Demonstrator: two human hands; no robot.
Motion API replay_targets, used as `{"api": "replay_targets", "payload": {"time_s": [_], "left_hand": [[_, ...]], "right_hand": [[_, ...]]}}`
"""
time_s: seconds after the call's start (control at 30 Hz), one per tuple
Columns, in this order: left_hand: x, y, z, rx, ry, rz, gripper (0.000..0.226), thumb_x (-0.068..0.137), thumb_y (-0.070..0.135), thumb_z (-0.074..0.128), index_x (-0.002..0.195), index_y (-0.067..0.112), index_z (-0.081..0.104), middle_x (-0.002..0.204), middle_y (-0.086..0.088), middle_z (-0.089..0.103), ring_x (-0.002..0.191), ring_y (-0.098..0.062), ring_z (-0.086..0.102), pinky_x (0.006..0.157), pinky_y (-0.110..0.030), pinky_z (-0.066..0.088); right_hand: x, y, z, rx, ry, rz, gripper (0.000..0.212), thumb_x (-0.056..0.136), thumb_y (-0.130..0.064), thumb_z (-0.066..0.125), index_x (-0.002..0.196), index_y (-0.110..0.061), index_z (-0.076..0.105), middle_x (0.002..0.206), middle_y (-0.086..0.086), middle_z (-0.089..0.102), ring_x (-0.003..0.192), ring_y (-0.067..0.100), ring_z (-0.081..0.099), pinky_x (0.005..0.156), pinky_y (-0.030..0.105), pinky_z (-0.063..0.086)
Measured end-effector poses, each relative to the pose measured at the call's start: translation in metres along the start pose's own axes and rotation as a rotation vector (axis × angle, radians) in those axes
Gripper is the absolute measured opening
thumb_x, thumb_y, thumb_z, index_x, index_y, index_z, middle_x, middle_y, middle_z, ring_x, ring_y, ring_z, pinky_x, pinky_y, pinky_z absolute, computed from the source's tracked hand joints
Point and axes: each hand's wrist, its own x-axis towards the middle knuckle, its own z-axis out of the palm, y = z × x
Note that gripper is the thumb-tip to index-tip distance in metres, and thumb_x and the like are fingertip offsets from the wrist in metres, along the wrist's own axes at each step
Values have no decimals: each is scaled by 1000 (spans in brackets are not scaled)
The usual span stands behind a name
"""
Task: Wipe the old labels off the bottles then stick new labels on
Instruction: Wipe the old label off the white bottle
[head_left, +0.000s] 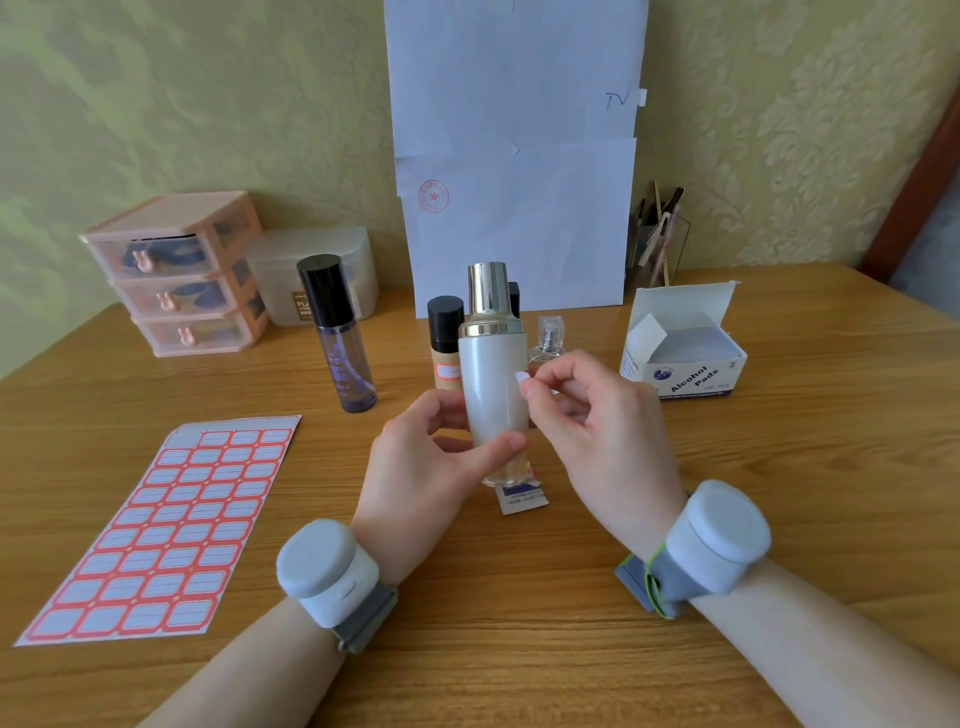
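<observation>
Two hands were raised over the middle of the wooden table (519, 649). The pearl-white bottle with a gold cap (491, 384) was held upright in the left hand (441, 457), with the thumb laid across its lower front and the fingers curled behind, its base over a torn sachet (522, 500). A small white scrap (521, 376) was pinched between thumb and forefinger of the right hand (587, 415) at the bottle's upper right side. Whether it was a folded alcohol pad or a peeled bit of old label could not be told. No label was visible on the bottle's front, so the cleaning step was judged to be in hand and near its end. For the next move, the scrap would need to be put down and a fresh sticker peeled from the red-bordered label sheet (156, 535) at the near left. An opened box of alcohol pads (685, 358) stood to the right, and a tan bottle (445, 358) was seen just behind.
</observation>
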Motion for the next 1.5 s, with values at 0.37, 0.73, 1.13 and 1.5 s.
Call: {"api": "replay_targets", "payload": {"time_s": [0.37, 0.73, 1.13, 1.5], "left_hand": [[0, 5, -3, -167, -89, -50, 20, 80, 30, 80, 97, 40, 74, 99, 7, 78, 87, -17, 77, 79, -45, 64], [2, 3, -3, -247, -141, -98, 19, 86, 24, 75, 104, 29, 74, 99, 2, 79, 86, -18, 77, 74, -33, 64], [5, 1, -5, -408, -236, -154, 36, 86, 26, 72, 119, 13, 72, 110, -6, 77, 99, -27, 75, 78, -37, 63], [5, 4, -5, -503, -257, -200, 25, 92, 18, 64, 114, 12, 74, 110, -13, 76, 98, -31, 75, 74, -35, 62]], "right_hand": [[-1, 4, 0, 115, -26, 78, 12, 95, -25, 60, 95, -14, 65, 86, -6, 75, 77, 2, 71, 65, 29, 60], [0, 4, 0, 174, -25, 94, 9, 96, -26, 59, 96, -19, 64, 92, -3, 76, 81, 1, 72, 67, 18, 58], [0, 3, -1, 225, -21, 105, 7, 98, -24, 58, 95, -20, 63, 90, -6, 74, 78, 0, 71, 69, 18, 58], [3, 1, -3, 321, -32, 166, 11, 99, -22, 57, 93, -16, 63, 85, -5, 75, 76, 5, 73, 67, 25, 60]]}}
